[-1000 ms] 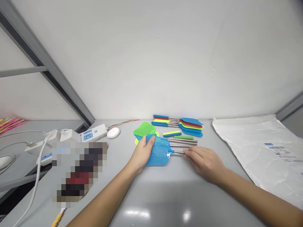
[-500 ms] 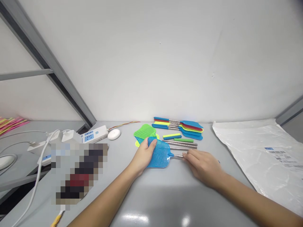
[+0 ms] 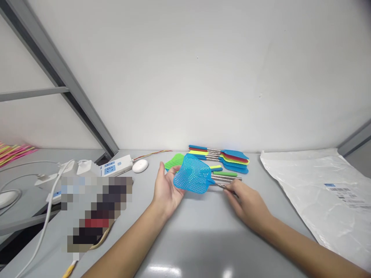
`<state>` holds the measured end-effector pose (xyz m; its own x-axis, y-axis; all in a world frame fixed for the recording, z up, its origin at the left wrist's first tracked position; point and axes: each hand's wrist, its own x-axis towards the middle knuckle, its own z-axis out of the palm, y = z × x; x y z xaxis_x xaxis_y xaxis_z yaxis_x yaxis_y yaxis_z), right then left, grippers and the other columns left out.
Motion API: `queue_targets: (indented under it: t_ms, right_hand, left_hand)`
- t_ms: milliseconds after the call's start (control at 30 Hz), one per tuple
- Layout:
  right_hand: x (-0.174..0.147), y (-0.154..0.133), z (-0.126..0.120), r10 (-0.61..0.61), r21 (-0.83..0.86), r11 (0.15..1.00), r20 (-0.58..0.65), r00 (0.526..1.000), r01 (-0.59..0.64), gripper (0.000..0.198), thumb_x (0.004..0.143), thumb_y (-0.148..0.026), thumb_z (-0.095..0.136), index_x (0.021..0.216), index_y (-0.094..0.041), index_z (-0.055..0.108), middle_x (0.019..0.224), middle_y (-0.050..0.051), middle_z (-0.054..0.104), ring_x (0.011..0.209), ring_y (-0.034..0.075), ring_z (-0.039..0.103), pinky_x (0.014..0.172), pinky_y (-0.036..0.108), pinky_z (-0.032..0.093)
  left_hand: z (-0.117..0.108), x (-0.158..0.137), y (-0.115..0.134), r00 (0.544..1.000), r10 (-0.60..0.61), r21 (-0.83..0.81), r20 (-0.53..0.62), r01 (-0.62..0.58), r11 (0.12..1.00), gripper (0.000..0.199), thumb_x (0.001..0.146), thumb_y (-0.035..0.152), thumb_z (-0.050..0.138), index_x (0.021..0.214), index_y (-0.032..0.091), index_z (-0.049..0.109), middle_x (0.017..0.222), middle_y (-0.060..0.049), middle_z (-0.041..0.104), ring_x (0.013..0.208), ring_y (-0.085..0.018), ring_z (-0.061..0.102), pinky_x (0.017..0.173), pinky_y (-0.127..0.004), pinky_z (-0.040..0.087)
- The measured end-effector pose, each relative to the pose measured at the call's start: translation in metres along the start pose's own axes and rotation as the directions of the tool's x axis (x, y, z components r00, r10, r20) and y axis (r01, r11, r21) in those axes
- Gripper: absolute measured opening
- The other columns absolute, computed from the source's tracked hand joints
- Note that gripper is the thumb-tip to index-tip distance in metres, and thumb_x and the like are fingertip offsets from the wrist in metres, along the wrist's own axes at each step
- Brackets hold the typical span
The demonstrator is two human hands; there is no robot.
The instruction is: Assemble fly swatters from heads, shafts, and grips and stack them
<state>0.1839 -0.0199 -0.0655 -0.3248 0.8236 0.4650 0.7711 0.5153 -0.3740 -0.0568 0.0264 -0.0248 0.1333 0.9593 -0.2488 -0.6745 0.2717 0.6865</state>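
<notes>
Blue swatter (image 3: 193, 174) outside white mailer (image 3: 310, 185)

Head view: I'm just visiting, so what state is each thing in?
Blue swatter: raised, tilted, gripped by its rod
Left hand: open, fingers partly hidden behind the swatter
Right hand: closed on the rod
Other swatters: piled together, lying
Green head: lying, partly hidden
Loose rods: lying side by side
Green grip: lying
Bag: lying; whether open, I cannot tell

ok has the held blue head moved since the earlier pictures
Yes: judged against the green head lying on the desk, the held blue head has moved upward in the picture and covers more of it.
</notes>
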Motion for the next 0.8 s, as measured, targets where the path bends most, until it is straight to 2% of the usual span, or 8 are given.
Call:
queue_targets:
  t_ms: [67,167,233,333,433,567,700,800]
  right_hand:
    - [0.001,-0.001,0.0,0.036,0.009,0.999,-0.012,0.999,-0.036,0.011,0.095,-0.024,0.04,0.099,-0.022,0.05,0.09,0.004,0.058,0.077,0.015,0.056,0.064,0.028,0.045]
    - [0.001,-0.003,0.0,0.055,-0.013,0.998,-0.024,0.998,-0.055,0.015,0.095,-0.023,0.037,0.104,-0.022,0.049,0.095,0.006,0.058,0.081,0.017,0.058,0.065,0.029,0.047]
    - [0.001,-0.006,0.002,0.044,-0.034,0.998,-0.02,0.999,-0.045,0.016,0.095,-0.022,0.036,0.107,-0.022,0.048,0.097,0.007,0.059,0.083,0.018,0.059,0.065,0.029,0.047]
    - [-0.001,-0.011,0.005,-0.012,-0.052,0.999,0.002,1.0,0.012,0.018,0.095,-0.021,0.036,0.109,-0.022,0.048,0.098,0.007,0.06,0.086,0.019,0.061,0.063,0.029,0.047]
    - [-0.002,-0.014,0.004,-0.048,-0.055,0.997,0.058,0.997,0.052,0.02,0.095,-0.022,0.037,0.111,-0.022,0.049,0.096,0.006,0.062,0.082,0.017,0.062,0.06,0.027,0.047]
    - [-0.001,-0.01,-0.002,0.035,-0.061,0.998,0.103,0.994,-0.029,0.019,0.094,-0.031,0.042,0.109,-0.023,0.051,0.088,0.002,0.066,0.069,0.016,0.063,0.057,0.026,0.044]
    - [-0.002,-0.005,-0.005,0.072,-0.052,0.997,0.159,0.985,-0.064,0.02,0.096,-0.034,0.038,0.089,-0.024,0.053,0.068,-0.002,0.062,0.058,0.014,0.057,0.053,0.026,0.038]
    - [-0.002,-0.006,-0.003,0.053,-0.038,0.998,0.147,0.988,-0.048,0.024,0.097,-0.034,0.036,0.079,-0.023,0.05,0.061,-0.003,0.058,0.052,0.013,0.052,0.05,0.025,0.033]
  left_hand:
    - [0.007,-0.008,-0.009,0.997,0.076,-0.042,-0.006,-0.076,0.996,0.052,0.083,0.069,0.039,0.094,0.02,0.052,0.077,-0.002,0.059,0.059,-0.013,0.055,0.052,-0.025,0.043]
    - [0.016,-0.019,-0.032,0.975,0.214,0.021,-0.054,-0.213,0.977,0.049,0.081,0.07,0.042,0.085,0.021,0.047,0.064,0.004,0.046,0.049,-0.009,0.041,0.048,-0.022,0.036]
    - [0.019,-0.023,-0.048,0.978,0.207,0.152,-0.037,-0.199,0.968,0.046,0.08,0.067,0.05,0.081,0.02,0.047,0.065,0.004,0.046,0.05,-0.008,0.04,0.049,-0.022,0.035]
    - [0.017,-0.024,-0.063,0.992,0.13,0.359,0.005,-0.123,0.925,0.039,0.079,0.055,0.06,0.076,0.018,0.05,0.063,0.004,0.046,0.051,-0.007,0.038,0.052,-0.022,0.034]
    - [0.014,-0.022,-0.062,0.989,0.145,0.4,0.031,-0.145,0.905,0.032,0.079,0.048,0.065,0.08,0.018,0.055,0.064,0.004,0.047,0.053,-0.007,0.036,0.051,-0.022,0.033]
    - [0.014,-0.019,-0.049,0.983,0.185,0.321,0.016,-0.18,0.93,0.031,0.075,0.043,0.07,0.074,0.018,0.051,0.062,0.006,0.042,0.052,-0.006,0.033,0.052,-0.022,0.032]
    - [0.012,-0.016,-0.043,0.972,0.237,0.323,0.005,-0.226,0.919,0.029,0.073,0.04,0.072,0.076,0.019,0.051,0.063,0.007,0.042,0.053,-0.006,0.033,0.053,-0.021,0.033]
    - [0.01,-0.016,-0.045,0.967,0.255,0.363,-0.018,-0.232,0.903,0.028,0.075,0.039,0.07,0.08,0.02,0.051,0.065,0.007,0.043,0.053,-0.006,0.03,0.051,-0.021,0.03]
